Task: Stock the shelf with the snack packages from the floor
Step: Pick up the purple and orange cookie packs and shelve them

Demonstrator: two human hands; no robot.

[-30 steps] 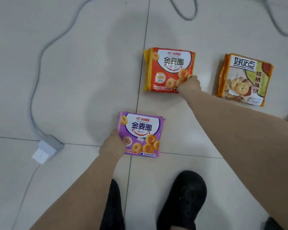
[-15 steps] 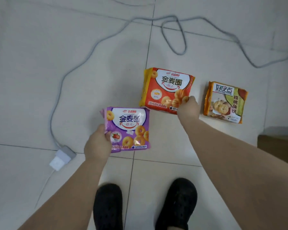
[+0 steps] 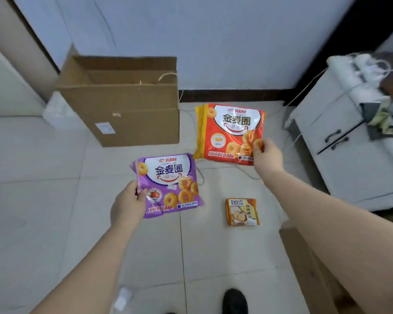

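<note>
Tiled floor (image 3: pixel 55 223), white wall behind. Open cardboard box (image 3: pixel 123 114) at back, white cabinet (image 3: pixel 349 159) right. Orange snack pack (image 3: pixel 229 132) pinched at lower corner by right hand (image 3: pixel 267 157), held aloft. Purple snack pack (image 3: pixel 170 184) gripped by left hand (image 3: pixel 127 205). Small yellow pack (image 3: pixel 242 211) lying on floor.

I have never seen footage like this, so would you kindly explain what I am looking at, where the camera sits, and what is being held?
There is no machine here: a person wears a wide-angle camera on the head, looking down at their own bare arms. The left hand grips a purple ring-biscuit snack package by its edge. The right hand pinches the corner of a larger red ring-biscuit snack package. A small orange biscuit package lies on the pale tiled floor. An open brown cardboard box stands behind.
</note>
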